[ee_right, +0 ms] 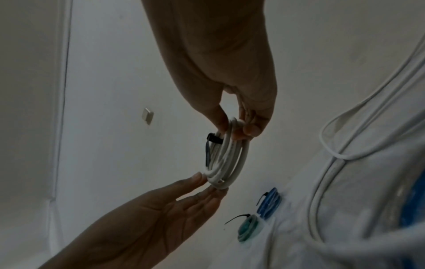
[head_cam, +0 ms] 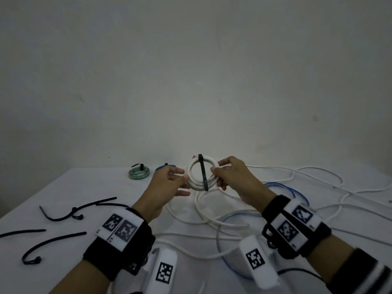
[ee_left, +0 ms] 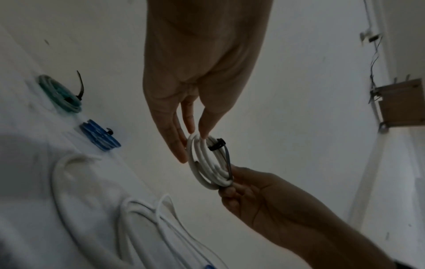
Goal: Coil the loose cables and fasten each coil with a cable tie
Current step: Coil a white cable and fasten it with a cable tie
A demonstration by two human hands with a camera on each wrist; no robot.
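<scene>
A small white cable coil (head_cam: 192, 181) is held up above the table. A black cable tie (head_cam: 203, 172) is fastened round its top, and the tie's long tail runs down across the ring. My right hand (head_cam: 215, 177) pinches the coil's right side; in the left wrist view it (ee_left: 227, 183) grips the coil (ee_left: 195, 163) together with the tie's tail. My left hand (head_cam: 185, 181) has straight fingers that touch the coil's left edge. In the right wrist view the left hand's fingertips (ee_right: 200, 177) meet the coil (ee_right: 230, 163) from below.
A tied green coil (head_cam: 139, 172) and a tied blue coil (head_cam: 163, 166) lie at the back of the white table (head_cam: 84, 187). Loose white cables (head_cam: 212, 221) and a blue cable (head_cam: 297, 192) sprawl under and right of my hands. Spare black ties (head_cam: 63, 213) lie at the left.
</scene>
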